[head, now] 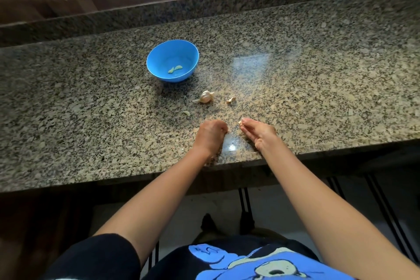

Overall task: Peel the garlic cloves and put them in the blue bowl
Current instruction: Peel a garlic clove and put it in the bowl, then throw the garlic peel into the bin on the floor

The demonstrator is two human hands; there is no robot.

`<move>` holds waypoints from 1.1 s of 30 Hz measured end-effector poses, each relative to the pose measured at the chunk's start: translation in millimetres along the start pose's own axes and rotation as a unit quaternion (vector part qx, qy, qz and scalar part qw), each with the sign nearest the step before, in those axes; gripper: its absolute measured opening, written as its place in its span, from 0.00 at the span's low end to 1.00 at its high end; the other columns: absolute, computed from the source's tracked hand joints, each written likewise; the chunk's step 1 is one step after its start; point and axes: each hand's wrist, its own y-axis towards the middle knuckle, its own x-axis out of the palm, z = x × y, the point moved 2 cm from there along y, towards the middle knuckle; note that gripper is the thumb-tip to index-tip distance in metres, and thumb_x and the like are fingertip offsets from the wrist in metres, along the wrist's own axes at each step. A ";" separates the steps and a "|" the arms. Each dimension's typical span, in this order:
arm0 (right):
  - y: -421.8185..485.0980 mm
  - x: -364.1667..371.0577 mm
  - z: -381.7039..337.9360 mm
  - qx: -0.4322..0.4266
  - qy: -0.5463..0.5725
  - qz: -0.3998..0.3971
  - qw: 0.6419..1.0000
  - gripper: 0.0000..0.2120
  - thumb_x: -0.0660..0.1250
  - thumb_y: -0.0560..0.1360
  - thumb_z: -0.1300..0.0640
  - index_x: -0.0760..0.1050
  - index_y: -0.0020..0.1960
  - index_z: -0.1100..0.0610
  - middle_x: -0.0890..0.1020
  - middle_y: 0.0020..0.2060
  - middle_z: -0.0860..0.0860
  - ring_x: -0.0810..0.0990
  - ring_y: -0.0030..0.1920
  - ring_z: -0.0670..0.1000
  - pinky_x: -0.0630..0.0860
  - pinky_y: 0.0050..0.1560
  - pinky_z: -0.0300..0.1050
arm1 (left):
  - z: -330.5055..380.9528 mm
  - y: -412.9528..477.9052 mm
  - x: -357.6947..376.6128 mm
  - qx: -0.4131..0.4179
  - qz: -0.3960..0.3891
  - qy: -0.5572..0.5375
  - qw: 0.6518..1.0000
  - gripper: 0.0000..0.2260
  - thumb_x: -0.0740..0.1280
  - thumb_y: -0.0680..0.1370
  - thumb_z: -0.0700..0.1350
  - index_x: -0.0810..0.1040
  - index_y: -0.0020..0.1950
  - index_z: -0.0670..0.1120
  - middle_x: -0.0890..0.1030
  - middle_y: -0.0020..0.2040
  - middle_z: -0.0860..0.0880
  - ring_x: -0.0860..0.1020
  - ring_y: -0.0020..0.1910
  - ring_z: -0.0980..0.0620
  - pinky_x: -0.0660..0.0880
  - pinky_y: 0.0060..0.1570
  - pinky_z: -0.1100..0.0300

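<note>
Two peeled cloves (175, 69) are in the blue bowl (167, 52) and the bulb (205, 97) waits, our right hand (258, 131) pinching a third clove (240, 122), our curled left hand (212, 132) hiding its contents.

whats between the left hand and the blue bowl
Head view: a garlic bulb and a small pale scrap lie on the counter between left hand and bowl.

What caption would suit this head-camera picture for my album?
The right hand pinches a garlic clove at the granite counter; two peeled cloves lie in the blue bowl.
</note>
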 end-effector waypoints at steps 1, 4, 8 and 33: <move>0.3 -0.5 0.4 0.001 0.000 0.000 1.000 0.08 0.69 0.70 0.68 0.77 0.48 0.68 0.81 0.41 0.60 0.82 0.37 0.51 0.80 0.33 0.36 | 1.4 2.2 -1.4 -0.010 -0.001 0.006 1.000 0.06 0.65 0.77 0.39 0.81 0.51 0.41 0.82 0.45 0.45 0.80 0.41 0.51 0.79 0.46 0.60; 0.6 -2.7 1.1 0.003 0.001 -0.003 1.000 0.08 0.70 0.69 0.68 0.77 0.48 0.68 0.81 0.41 0.59 0.82 0.37 0.51 0.80 0.34 0.37 | 4.2 2.2 0.6 -0.003 -0.023 0.056 0.998 0.05 0.63 0.77 0.36 0.78 0.49 0.40 0.81 0.44 0.44 0.78 0.39 0.51 0.78 0.44 0.59; -1.6 -1.4 1.1 -0.002 -0.008 -0.006 1.000 0.08 0.70 0.69 0.68 0.77 0.48 0.68 0.81 0.40 0.59 0.82 0.36 0.51 0.80 0.36 0.38 | 10.9 1.7 4.5 -0.035 -0.032 0.066 0.997 0.04 0.62 0.77 0.35 0.76 0.48 0.39 0.79 0.42 0.45 0.77 0.39 0.51 0.77 0.42 0.59; -202.2 298.1 432.7 0.288 -0.422 -0.447 0.735 0.11 0.60 0.77 0.69 0.78 0.39 0.64 0.81 0.24 0.50 0.80 0.34 0.47 0.77 0.31 0.33 | -249.7 -470.3 -139.2 -0.335 0.651 -0.672 0.117 0.06 0.61 0.77 0.32 0.76 0.42 0.38 0.81 0.29 0.45 0.80 0.27 0.54 0.76 0.26 0.66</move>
